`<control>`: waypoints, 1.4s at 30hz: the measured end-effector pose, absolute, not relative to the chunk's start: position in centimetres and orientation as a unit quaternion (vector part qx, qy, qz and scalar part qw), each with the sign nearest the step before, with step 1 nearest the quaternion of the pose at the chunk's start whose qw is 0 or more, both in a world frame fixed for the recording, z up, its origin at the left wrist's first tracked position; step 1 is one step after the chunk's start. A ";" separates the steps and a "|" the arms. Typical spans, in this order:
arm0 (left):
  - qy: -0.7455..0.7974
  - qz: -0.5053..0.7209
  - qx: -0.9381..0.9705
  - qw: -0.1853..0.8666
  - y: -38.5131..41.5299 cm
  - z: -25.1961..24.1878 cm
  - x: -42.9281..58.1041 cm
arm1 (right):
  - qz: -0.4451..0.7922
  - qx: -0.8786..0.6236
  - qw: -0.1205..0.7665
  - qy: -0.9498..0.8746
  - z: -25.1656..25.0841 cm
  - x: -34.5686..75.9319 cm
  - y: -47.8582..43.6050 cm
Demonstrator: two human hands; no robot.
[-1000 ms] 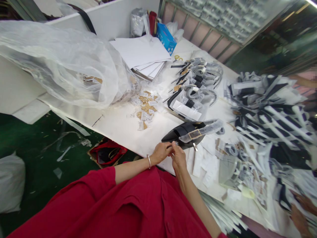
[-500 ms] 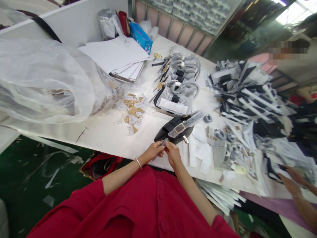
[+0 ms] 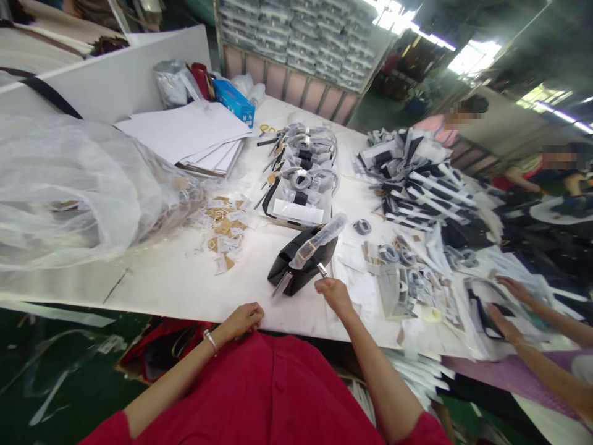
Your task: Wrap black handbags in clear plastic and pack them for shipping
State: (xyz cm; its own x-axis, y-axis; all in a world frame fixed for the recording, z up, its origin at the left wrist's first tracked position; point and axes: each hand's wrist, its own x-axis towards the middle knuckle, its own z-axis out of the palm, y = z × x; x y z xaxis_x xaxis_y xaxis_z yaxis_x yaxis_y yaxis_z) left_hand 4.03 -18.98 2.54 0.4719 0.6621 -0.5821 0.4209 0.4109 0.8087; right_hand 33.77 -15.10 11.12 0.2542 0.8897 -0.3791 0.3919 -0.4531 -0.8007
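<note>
Far end of surface [image 3: 157, 278]: blue box [image 3: 235, 103], plastic-wrapped bundle [image 3: 170, 83] near white partition [image 3: 125, 71]. Black strap [image 3: 53, 96] draped over partition. White sheets [image 3: 185, 130] stacked unevenly, nearer side; yellow handles [image 3: 267, 128] just right. Green floor [image 3: 23, 364] below, plastic strips [image 3: 49, 395] scattered.

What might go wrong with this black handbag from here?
The smooth black handbag sits near the front edge of the white table; a tug might tip it off. The right hand is close to its shiny metal clasp, which might get scratched. Loose brown paper tags nearby might scatter.
</note>
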 end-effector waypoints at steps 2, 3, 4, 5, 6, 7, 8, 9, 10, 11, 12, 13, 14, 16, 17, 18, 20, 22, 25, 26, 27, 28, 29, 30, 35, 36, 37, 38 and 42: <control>0.504 0.075 0.568 0.647 -19.2 2.7 3.9 | 0.370 -0.778 0.314 -0.399 12.5 38.0 -13.5; 0.502 0.072 0.583 0.635 -19.3 2.8 4.0 | 0.336 -0.789 0.325 -0.399 13.3 39.6 -12.3; 0.500 0.069 0.595 0.625 -19.4 3.0 4.1 | 0.301 -0.791 0.330 -0.418 14.1 40.9 -10.7; 0.499 0.068 0.604 0.619 -19.6 3.2 4.4 | 0.270 -0.781 0.336 -0.452 14.9 41.7 -9.0; 0.498 0.068 0.608 0.615 -19.8 3.4 4.7 | 0.247 -0.763 0.342 -0.490 15.5 42.0 -7.1; 0.496 0.070 0.609 0.615 -19.9 3.7 5.1 | 0.238 -0.739 0.351 -0.524 15.9 41.9 -5.2; 0.493 0.075 0.608 0.618 -20.1 4.1 5.6 | 0.249 -0.714 0.357 -0.549 16.2 41.5 -3.4; 0.489 0.081 0.604 0.624 -20.3 4.4 6.1 | 0.277 -0.690 0.361 -0.563 16.2 41.0 -1.7; 0.484 0.087 0.599 0.632 -20.6 4.7 6.7 | 0.317 -0.669 0.360 -0.568 16.1 40.3 -0.3; 0.478 0.093 0.593 0.641 -20.8 4.9 7.4 | 0.362 -0.651 0.353 -0.566 15.8 39.7 0.9; 0.472 0.098 0.587 0.650 -20.9 5.0 8.0 | 0.401 -0.638 0.340 -0.563 15.4 39.1 1.8; 0.468 0.100 0.580 0.659 -21.0 5.1 8.8 | 0.429 -0.630 0.325 -0.560 15.0 38.7 2.4; 0.462 0.101 0.574 0.669 -21.0 5.0 9.6 | 0.440 -0.630 0.309 -0.560 14.5 38.5 2.8; 0.451 0.108 0.559 0.687 -20.5 4.6 11.1 | 0.410 -0.654 0.265 -0.578 13.7 38.5 3.2; 0.449 0.116 0.551 0.694 -20.0 4.3 11.9 | 0.379 -0.671 0.236 -0.593 13.3 38.7 3.1; 0.450 0.130 0.544 0.696 -19.4 4.0 12.6 | 0.346 -0.685 0.208 -0.607 13.0 38.9 3.0; 0.458 0.171 0.536 0.688 -17.7 3.4 13.6 | 0.302 -0.700 0.161 -0.626 12.8 39.5 2.6; 0.472 0.216 0.542 0.661 -16.0 3.1 14.0 | 0.284 -0.710 0.134 -0.631 12.8 39.9 1.8; 0.518 0.268 0.557 0.592 -13.7 2.7 13.4 | 0.227 -0.714 0.065 -0.659 13.4 40.5 -0.1; 0.539 0.281 0.558 0.566 -12.9 2.6 12.9 | 0.208 -0.706 0.038 -0.676 13.6 40.8 -1.0; 0.558 0.294 0.558 0.540 -12.2 2.5 12.5 | 0.205 -0.692 0.021 -0.692 13.8 41.0 -1.9; 0.572 0.306 0.558 0.517 -11.5 2.3 12.1 | 0.223 -0.673 0.021 -0.705 13.9 41.4 -3.0; 0.579 0.318 0.560 0.499 -10.7 2.2 11.8 | 0.258 -0.653 0.037 -0.711 13.8 41.7 -4.2; 0.580 0.330 0.562 0.488 -9.9 2.0 11.7 | 0.304 -0.630 0.065 -0.712 13.6 41.9 -5.5; 0.571 0.372 0.510 0.524 -6.4 2.0 13.3 | 0.446 -0.623 0.218 -0.604 10.9 40.4 -11.6; 0.568 0.376 0.502 0.533 -5.8 2.3 13.8 | 0.462 -0.647 0.243 -0.556 10.3 39.5 -12.5; 0.565 0.380 0.498 0.537 -5.4 2.5 14.2 | 0.479 -0.668 0.271 -0.502 9.9 38.4 -13.2; 0.564 0.383 0.497 0.537 -5.1 2.8 14.6 | 0.493 -0.682 0.302 -0.447 9.6 37.3 -13.7; 0.646 0.378 0.451 0.487 -5.7 3.4 15.1 | 0.512 -0.689 0.435 -0.272 9.2 34.2 -14.7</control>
